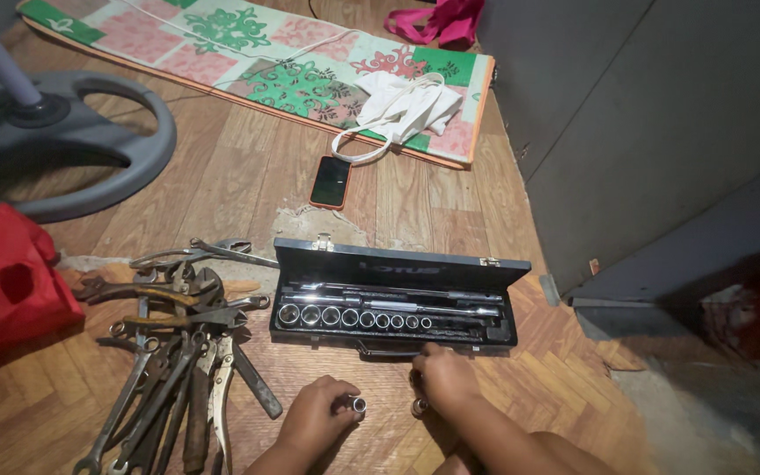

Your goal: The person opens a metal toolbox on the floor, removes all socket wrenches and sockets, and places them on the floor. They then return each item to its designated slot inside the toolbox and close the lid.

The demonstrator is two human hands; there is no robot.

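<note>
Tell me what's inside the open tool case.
The case holds a row of sockets and long bars. The right hand covers part of its front edge.

Two hands: left (310, 420), right (444, 376). One open case (398, 264) near the floor's middle, holding nine sockets (352, 317) in a row. Two loose sockets: one (358, 405) in the left hand, one (419, 407) on the floor. One tool pile (178, 352), too tangled to count. One phone (331, 181). One mat (248, 62) along the far edge. One red bag (2, 281).
</note>
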